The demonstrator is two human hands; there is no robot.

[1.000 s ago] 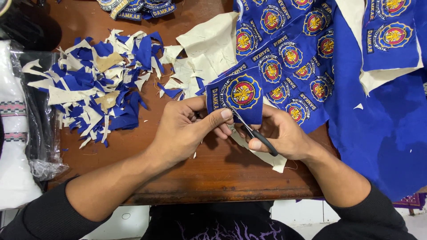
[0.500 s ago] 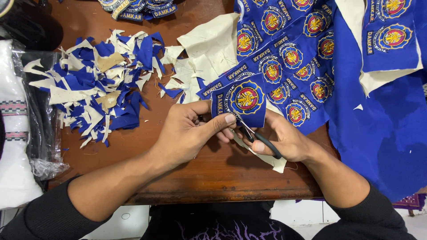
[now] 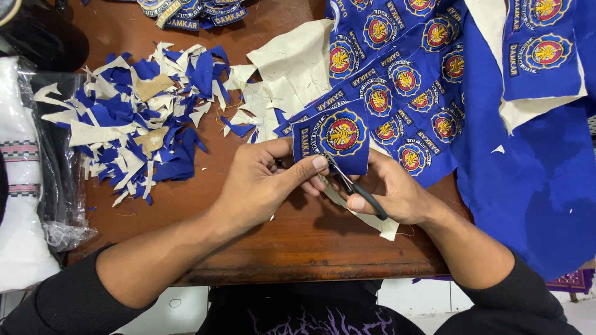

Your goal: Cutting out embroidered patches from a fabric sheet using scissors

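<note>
My left hand pinches the lower left edge of a blue embroidered patch with a round yellow and red emblem. My right hand grips black-handled scissors, whose blades sit at the patch's bottom edge. The patch is joined to a large blue fabric sheet covered with rows of the same emblems, which spreads over the right side of the wooden table. A cream backing strip hangs under my right hand.
A heap of blue and cream fabric scraps lies at the left. Cream backing pieces sit at the centre back. Finished cut patches are stacked at the far edge. A plastic-wrapped bundle rests at the left edge.
The patch has turned slightly in my left hand and the scissors have shifted along its lower edge. Otherwise the table looks the same.
</note>
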